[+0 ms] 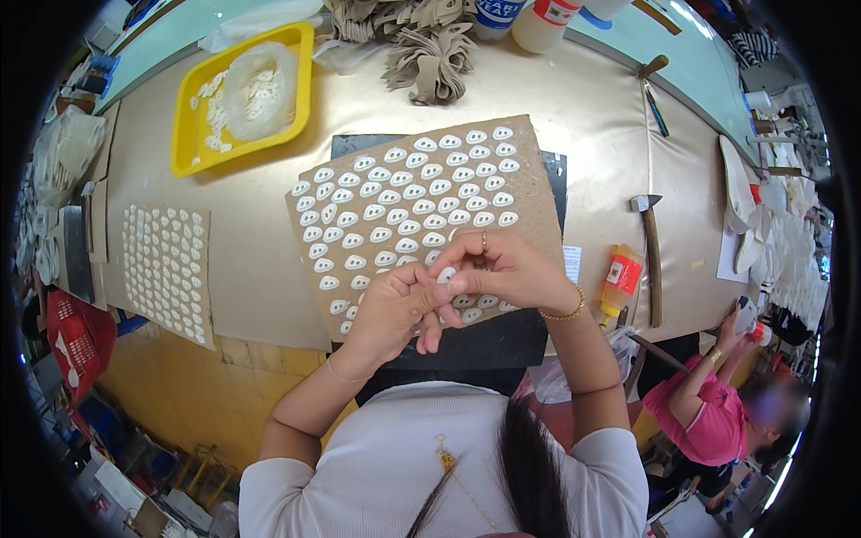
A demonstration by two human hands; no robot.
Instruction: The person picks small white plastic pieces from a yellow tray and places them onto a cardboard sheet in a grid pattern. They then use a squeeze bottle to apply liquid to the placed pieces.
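In front of me a brown board carries rows of small white rounded pieces, most with two dark holes. Over its near part, my left hand and my right hand meet with their fingertips together. Between them is a small white rounded piece, pinched by thumb and fingers. The fingers partly cover it, so its holes cannot be made out. Beneath the board lies a dark flat slab, showing at the near and far edges. My hands hide some of the pieces on the board.
At far left, a yellow tray holds loose white pieces and a plastic bag. A second board of pieces lies left. Rightward are a red-labelled glue bottle and a hammer. Beige cut pieces are piled behind. A co-worker sits right.
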